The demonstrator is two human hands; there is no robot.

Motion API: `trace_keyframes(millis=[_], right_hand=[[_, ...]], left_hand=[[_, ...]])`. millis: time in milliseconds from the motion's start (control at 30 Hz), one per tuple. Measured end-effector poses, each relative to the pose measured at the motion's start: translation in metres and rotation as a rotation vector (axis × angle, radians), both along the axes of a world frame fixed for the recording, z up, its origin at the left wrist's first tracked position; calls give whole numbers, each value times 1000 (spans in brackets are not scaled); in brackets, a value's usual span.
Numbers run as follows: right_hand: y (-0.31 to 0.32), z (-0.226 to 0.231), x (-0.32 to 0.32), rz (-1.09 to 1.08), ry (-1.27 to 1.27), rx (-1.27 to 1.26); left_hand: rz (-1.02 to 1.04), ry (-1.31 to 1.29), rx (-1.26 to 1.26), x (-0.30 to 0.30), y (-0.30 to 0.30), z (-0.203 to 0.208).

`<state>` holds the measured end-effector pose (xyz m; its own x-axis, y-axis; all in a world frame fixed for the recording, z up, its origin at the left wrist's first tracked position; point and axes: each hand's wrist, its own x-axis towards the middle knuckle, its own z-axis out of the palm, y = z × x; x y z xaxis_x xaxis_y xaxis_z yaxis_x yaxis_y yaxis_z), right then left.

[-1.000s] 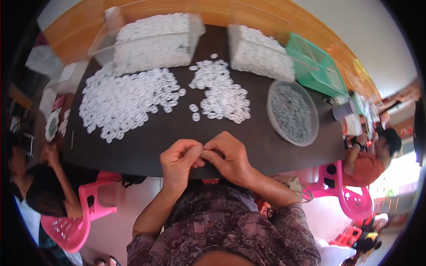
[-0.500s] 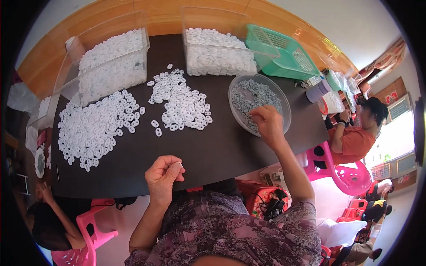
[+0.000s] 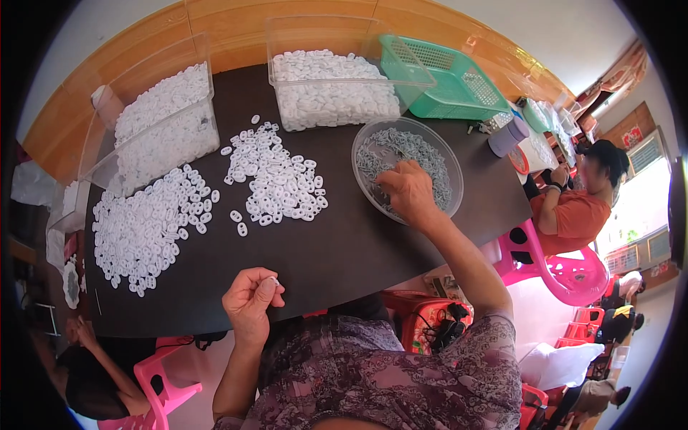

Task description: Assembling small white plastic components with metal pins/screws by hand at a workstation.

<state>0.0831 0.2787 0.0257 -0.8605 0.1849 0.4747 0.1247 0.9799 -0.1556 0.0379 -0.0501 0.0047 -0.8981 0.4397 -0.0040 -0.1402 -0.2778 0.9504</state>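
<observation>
My left hand point(image 3: 247, 301) is closed above the near edge of the table. Between its thumb and fingers shows the edge of a small white piece point(image 3: 275, 280), mostly hidden. My right hand point(image 3: 412, 195) reaches into a round clear bowl point(image 3: 459, 188) of small grey screws point(image 3: 407, 147). Its fingers are pinched together low over the screws, and whatever is between them is hidden. To the left lie white oval plastic pieces with two holes, in a middle heap point(image 3: 283, 186) and a larger left heap point(image 3: 136, 233).
Two clear bins point(image 3: 337, 107) point(image 3: 168, 140) of white pieces stand along the back of the dark table point(image 3: 344, 247). Beside them are a green basket point(image 3: 451, 107) and a purple bottle point(image 3: 509, 137). A person in orange point(image 3: 573, 222) sits right; another person point(image 3: 100, 380) sits lower left.
The view has shifted slightly, so the table's things sit differently in the picture. My right hand has moved a little further into the bowl, fingers lower. My left hand keeps its grip.
</observation>
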Motion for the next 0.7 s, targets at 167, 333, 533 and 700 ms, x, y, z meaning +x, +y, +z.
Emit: trace_keyframes(millis=[167, 333, 533, 700], right_hand=[[-3, -3, -6, 18, -36, -41], [-4, -4, -16, 43, -65, 5], [-2, 1, -22, 112, -132, 77], [-8, 5, -28, 131, -166, 95]], left_hand=[[4, 7, -5, 1, 1, 3], [2, 14, -2, 1, -1, 1], [-15, -5, 29, 1, 0, 0], [-7, -5, 29, 2, -2, 0]])
